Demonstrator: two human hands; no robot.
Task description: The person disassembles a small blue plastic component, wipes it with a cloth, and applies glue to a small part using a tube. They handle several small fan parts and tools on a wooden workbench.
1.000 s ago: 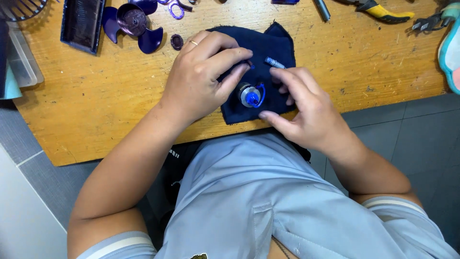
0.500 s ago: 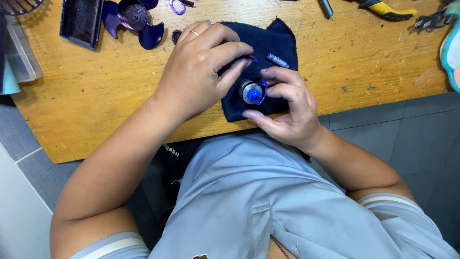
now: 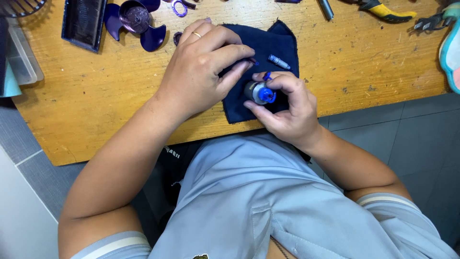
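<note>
Grey floor tiles (image 3: 421, 139) run under the near edge of a worn wooden table (image 3: 96, 110), and the person's pale blue shirt (image 3: 268, 201) fills the bottom of the view. From there both bare forearms reach up and inward, meeting over a dark navy cloth (image 3: 278, 45) spread at the table's front edge.

Nearest is the right hand (image 3: 287, 110), wrist bent, palm turned toward the body, thumb below and fingers curled over the top of a small silver cylindrical motor with a blue cap (image 3: 260, 92); it is clamped on that part, which sits just above the cloth. The left hand (image 3: 201, 72) arches over from the other side, knuckles up, a ring on one finger, its thumb and forefinger pinched together on a small dark piece (image 3: 251, 61) just beside the motor; what that piece is cannot be made out.

Beyond the hands, a small grey-blue pin (image 3: 279, 62) lies on the cloth. Farther back on the bare wood are a purple fan blade (image 3: 136, 21), a dark rectangular tray (image 3: 82, 21), a purple ring (image 3: 178, 7) and, at the far right, yellow-handled pliers (image 3: 388, 12).
</note>
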